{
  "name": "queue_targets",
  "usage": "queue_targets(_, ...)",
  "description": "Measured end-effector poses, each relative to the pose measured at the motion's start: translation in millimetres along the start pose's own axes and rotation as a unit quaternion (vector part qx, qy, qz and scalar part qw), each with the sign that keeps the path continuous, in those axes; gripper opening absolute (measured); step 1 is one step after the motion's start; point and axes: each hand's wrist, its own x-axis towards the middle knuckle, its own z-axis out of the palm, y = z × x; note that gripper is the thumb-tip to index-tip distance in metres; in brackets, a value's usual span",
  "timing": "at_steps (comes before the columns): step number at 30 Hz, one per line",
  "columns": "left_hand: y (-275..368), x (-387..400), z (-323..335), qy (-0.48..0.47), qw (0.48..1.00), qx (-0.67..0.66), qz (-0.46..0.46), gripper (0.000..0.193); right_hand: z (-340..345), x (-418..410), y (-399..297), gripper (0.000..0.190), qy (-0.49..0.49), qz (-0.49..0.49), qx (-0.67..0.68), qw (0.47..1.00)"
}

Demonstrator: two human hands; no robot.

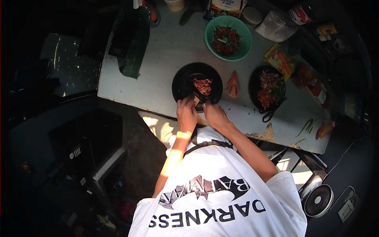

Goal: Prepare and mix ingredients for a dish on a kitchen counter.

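A round black stone mortar plate point(180, 80) lies near the table's front edge, with a small heap of sliced pinkish-red pieces point(202, 86) in it. My left hand point(186, 112) is at the plate's near rim, fingers curled around a pale pinkish piece point(196, 100), mostly hidden. Close beside it, my right hand point(215, 114) grips what looks like a dark-bladed knife point(200, 95); its handle is covered by my fingers. Right of the plate lies a halved pink torch ginger bud point(233, 86), its cut face up.
A green plastic basket point(208, 38) holds chopped red and green pieces. A dark plate point(252, 86) at right carries chopped heaps, with black-handled scissors point(268, 114) at its near edge. Food packets point(279, 60) line the right side; a banana leaf point(128, 65) lies left.
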Motion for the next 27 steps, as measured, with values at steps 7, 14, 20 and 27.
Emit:
queue_targets(7,-5,-4,7,-0.001,1.000,0.011,0.004,0.027,22,12,15,0.023,0.031,-0.016,0.024,0.999)
queue_targets(14,-6,-5,7,0.028,1.000,0.006,-0.013,0.024,2,-20,15,0.023,0.030,0.001,-0.033,0.999)
queue_targets(20,-4,-3,4,0.018,0.999,-0.007,-0.037,0.020,3,-3,15,0.025,0.044,0.013,-0.027,0.999)
queue_targets(27,-4,-3,4,0.032,0.990,-0.081,-0.112,0.018,-10,-14,2,0.025,0.062,-0.015,0.061,0.996)
